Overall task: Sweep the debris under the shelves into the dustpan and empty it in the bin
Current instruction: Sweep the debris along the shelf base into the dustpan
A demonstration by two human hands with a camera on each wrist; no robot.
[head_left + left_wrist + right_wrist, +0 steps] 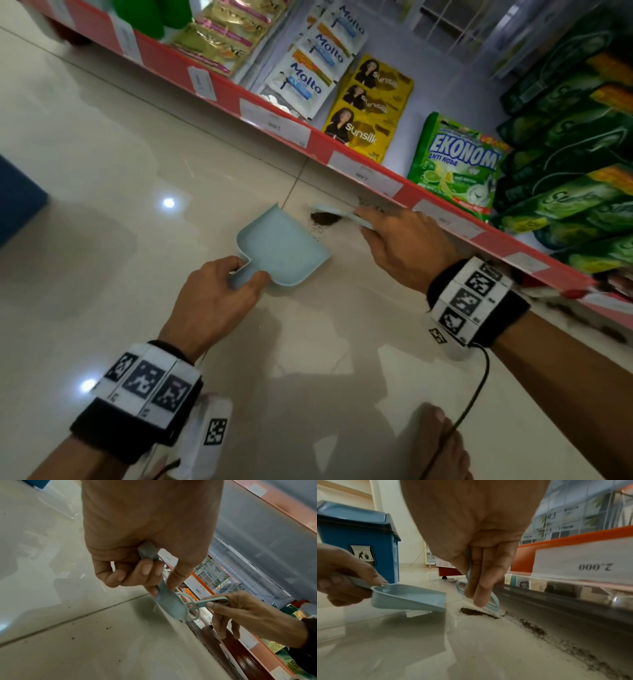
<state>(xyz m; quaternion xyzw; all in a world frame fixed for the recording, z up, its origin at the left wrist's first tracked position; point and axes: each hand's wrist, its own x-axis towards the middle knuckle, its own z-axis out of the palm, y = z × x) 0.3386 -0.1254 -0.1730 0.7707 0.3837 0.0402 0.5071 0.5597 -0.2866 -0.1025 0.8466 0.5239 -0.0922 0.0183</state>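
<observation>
My left hand (219,291) grips the handle of a small pale-blue dustpan (282,250), whose front lip rests on the tiled floor, mouth turned toward the shelf. My right hand (400,240) holds a small pale-blue hand brush (337,212) by its handle. Its white bristles (488,609) press against a dark heap of debris (474,612) lying a little way in front of the pan's lip (443,608). More dark debris (556,642) trails along the floor beside the shelf base. In the left wrist view the left hand's fingers (147,574) curl round the dustpan handle (149,553).
A blue bin (361,543) with a swing lid stands on the floor behind the dustpan. The bottom shelf (376,178) with its red edge and price tags overhangs the debris, stocked with sachets and detergent bags (455,164). A foot (442,442) rests on the glossy tiles below.
</observation>
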